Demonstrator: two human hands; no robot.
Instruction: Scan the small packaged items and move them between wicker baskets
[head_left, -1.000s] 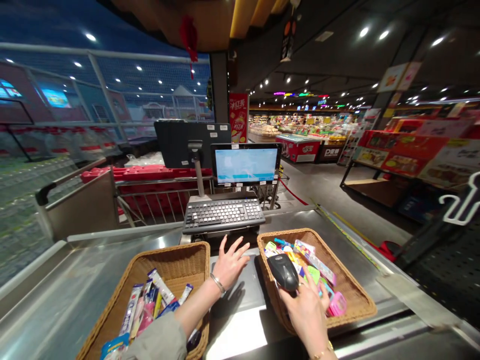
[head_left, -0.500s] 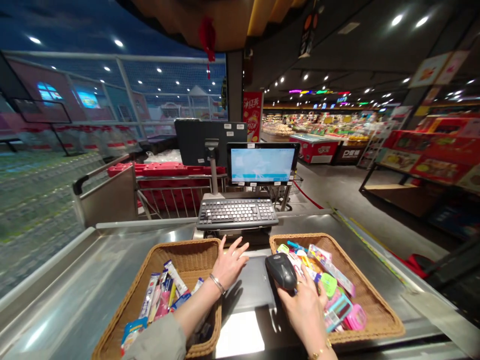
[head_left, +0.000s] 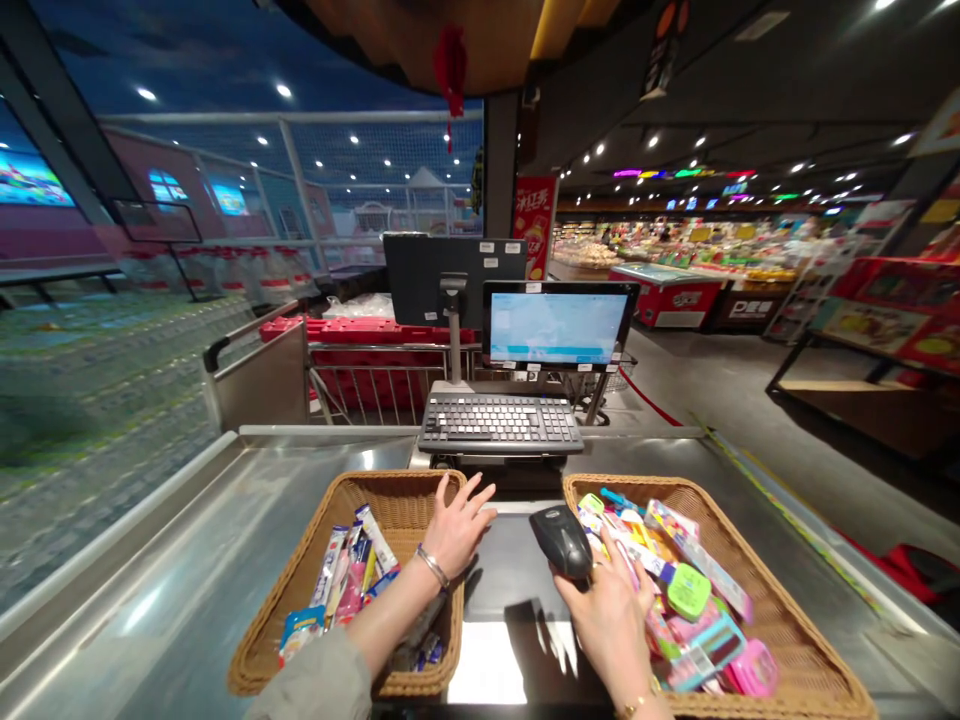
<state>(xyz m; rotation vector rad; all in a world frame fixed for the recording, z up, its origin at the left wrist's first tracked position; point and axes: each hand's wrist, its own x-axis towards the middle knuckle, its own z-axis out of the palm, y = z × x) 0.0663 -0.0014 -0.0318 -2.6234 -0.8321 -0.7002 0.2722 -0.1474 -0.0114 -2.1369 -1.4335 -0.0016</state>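
My right hand (head_left: 611,610) grips a black handheld barcode scanner (head_left: 561,541), whose head points away over the left rim of the right wicker basket (head_left: 795,600). In that basket lie colourful small goods, among them a green-lidded item (head_left: 688,591), a pink round item (head_left: 752,668) and a blue-edged pack (head_left: 706,650). My left hand (head_left: 455,530) hovers with fingers spread at the right rim of the left wicker basket (head_left: 281,570); nothing is in it. Long slim packets (head_left: 330,565) and a blue pack (head_left: 301,632) lie in the left basket, partly hidden by my forearm.
A keyboard (head_left: 500,420) stands behind the gap between the baskets, with a lit monitor (head_left: 559,325) above it. Steel counter (head_left: 172,560) stretches to the left. Beyond are a metal cart (head_left: 382,380) and a shop floor with a red freezer (head_left: 660,295).
My view has turned slightly left, so counter, baskets and screens sit further right in the picture. Both hands keep nearly the same pose, the scanner still in my right hand.
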